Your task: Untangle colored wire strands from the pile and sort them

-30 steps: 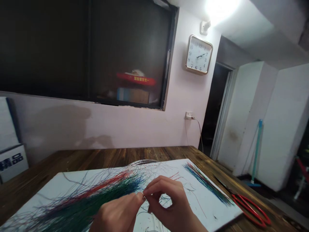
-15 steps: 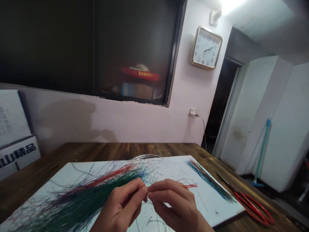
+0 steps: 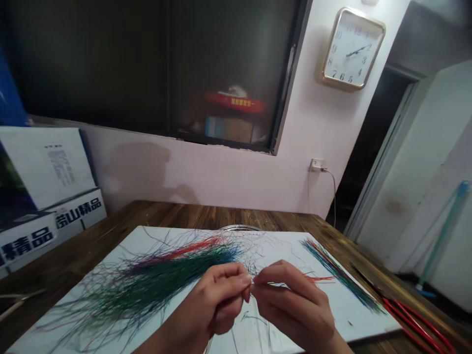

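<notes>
My left hand [image 3: 223, 297] and my right hand [image 3: 295, 300] meet over the white board, thumbs and forefingers pinched, the fingertips nearly touching. Whatever lies between them is too fine to make out, perhaps a thin strand. Left of my hands a big loose bundle of green, blue and purple wire-like strands [image 3: 162, 280] is spread on the board, with red strands [image 3: 193, 248] along its far side. Several orange strands [image 3: 319, 279] stick out beyond my right hand; I cannot tell whether it touches them. A narrower bundle of dark coloured strands [image 3: 341, 275] lies at the board's right side.
The white board [image 3: 283, 246] rests on a brown wooden table [image 3: 206, 215]. Red-handled scissors [image 3: 416, 319] lie at its right edge. Behind the board shows a round metallic rim [image 3: 239, 227]. White boxes [image 3: 79, 211] stand at the left, and a wall clock [image 3: 354, 49] hangs ahead.
The view has turned left and slightly down, so everything sits further right. My left fingers have curled in more tightly; both hands stay pinched together at the fingertips.
</notes>
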Motion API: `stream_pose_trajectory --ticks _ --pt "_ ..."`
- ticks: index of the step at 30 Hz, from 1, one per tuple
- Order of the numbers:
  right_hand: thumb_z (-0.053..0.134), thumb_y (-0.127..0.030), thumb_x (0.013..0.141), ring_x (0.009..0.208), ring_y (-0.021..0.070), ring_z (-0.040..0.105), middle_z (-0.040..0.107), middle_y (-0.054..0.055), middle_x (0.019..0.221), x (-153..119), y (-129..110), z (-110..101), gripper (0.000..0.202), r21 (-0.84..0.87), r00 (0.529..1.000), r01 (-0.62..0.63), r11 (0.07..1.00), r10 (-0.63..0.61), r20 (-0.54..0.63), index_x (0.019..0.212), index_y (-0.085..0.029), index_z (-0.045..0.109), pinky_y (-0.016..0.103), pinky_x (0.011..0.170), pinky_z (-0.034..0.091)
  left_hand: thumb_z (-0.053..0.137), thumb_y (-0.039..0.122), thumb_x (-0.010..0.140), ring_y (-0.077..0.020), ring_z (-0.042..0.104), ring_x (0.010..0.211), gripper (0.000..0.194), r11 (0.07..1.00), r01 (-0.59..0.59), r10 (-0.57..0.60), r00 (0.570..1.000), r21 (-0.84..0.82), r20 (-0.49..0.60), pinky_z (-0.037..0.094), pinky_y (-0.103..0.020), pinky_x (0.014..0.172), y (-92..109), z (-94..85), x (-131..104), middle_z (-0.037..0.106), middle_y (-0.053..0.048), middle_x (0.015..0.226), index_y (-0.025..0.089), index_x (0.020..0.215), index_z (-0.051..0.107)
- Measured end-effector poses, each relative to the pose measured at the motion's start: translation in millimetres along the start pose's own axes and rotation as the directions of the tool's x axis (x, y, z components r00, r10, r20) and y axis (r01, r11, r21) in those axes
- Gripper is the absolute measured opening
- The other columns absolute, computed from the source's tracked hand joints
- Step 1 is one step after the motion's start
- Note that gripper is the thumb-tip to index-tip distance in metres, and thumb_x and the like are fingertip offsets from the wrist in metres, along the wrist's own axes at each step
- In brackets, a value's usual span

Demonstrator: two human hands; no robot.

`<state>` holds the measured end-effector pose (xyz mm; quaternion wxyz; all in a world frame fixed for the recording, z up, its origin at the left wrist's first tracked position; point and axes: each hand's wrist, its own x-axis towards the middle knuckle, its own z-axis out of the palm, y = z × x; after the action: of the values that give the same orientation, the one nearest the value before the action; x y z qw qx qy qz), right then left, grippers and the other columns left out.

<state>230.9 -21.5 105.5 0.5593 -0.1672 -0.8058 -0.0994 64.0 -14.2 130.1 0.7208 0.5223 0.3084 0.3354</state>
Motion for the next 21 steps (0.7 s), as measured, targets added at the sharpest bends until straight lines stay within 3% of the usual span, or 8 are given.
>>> stream_pose_trajectory --ticks 2,4,8,15,18,21 --pt "0.060 0.007 0.073 0.072 0.0141 0.058 0.063 0.009 0.088 -2 0 -1 0.029 -0.015 1.000 0.011 1.000 -0.010 0.028 0.097 -0.010 0.063 0.027 0.058 0.052 0.050 0.030 0.082 -0.0079 0.006 0.043 0.024 0.998 0.045 -0.044 0.999 -0.047 0.030 0.008 -0.022 0.041 -1 -1.1 1 0.018 0.011 0.042 0.019 0.063 0.044" --pt "0.059 0.007 0.074 0.074 0.0144 0.059 0.063 0.009 0.088 -2 1 0 0.030 -0.005 1.000 -0.004 1.000 0.004 0.026 0.098 -0.011 0.062 0.027 0.060 0.053 0.050 0.034 0.084 -0.0078 0.006 0.043 0.026 1.000 0.005 -0.005 0.999 -0.006 0.035 0.008 -0.023 0.041 -1 -2.0 2 0.018 0.011 0.042 0.019 0.063 0.045" --pt "0.058 0.006 0.075 0.076 0.0138 0.060 0.062 0.008 0.085 -2 5 4 0.030 0.064 0.995 -0.101 0.993 0.101 -0.010 0.099 -0.011 0.061 0.026 0.063 0.054 0.051 0.038 0.085 -0.0078 0.018 0.045 0.028 0.946 -0.180 0.185 0.983 0.270 0.010 0.013 -0.024 0.044 1 -4.8 2 0.024 0.009 0.046 0.017 0.067 0.048" --pt "0.055 0.005 0.077 0.069 0.0127 0.057 0.060 0.006 0.079 -1 4 2 0.029 -0.007 0.995 -0.098 0.995 0.098 0.029 0.098 -0.013 0.062 0.025 0.057 0.050 0.039 0.046 0.091 -0.0097 0.027 0.051 0.035 0.839 -0.181 0.213 0.977 0.513 -0.004 0.025 -0.024 0.049 10 -4.9 -7 0.031 0.008 0.052 0.018 0.071 0.046" --pt "0.056 0.004 0.078 0.068 0.0135 0.057 0.059 0.006 0.079 0 5 1 0.028 -0.038 0.995 -0.098 0.994 0.099 0.034 0.100 -0.014 0.062 0.026 0.057 0.050 0.039 0.046 0.091 -0.0103 0.033 0.054 0.034 0.727 -0.217 0.279 0.960 0.652 0.008 0.030 -0.023 0.052 12 -3.2 -9 0.035 0.006 0.056 0.019 0.072 0.048" --pt "0.057 0.003 0.078 0.069 0.0137 0.057 0.060 0.006 0.078 1 7 2 0.027 -0.062 0.991 -0.135 0.989 0.135 -0.007 0.099 -0.014 0.062 0.026 0.058 0.050 0.044 0.039 0.089 -0.0113 0.040 0.055 0.021 0.485 -0.270 0.431 0.902 0.832 0.041 0.034 -0.024 0.052 9 -4.4 -8 0.043 0.005 0.059 0.020 0.085 0.054"
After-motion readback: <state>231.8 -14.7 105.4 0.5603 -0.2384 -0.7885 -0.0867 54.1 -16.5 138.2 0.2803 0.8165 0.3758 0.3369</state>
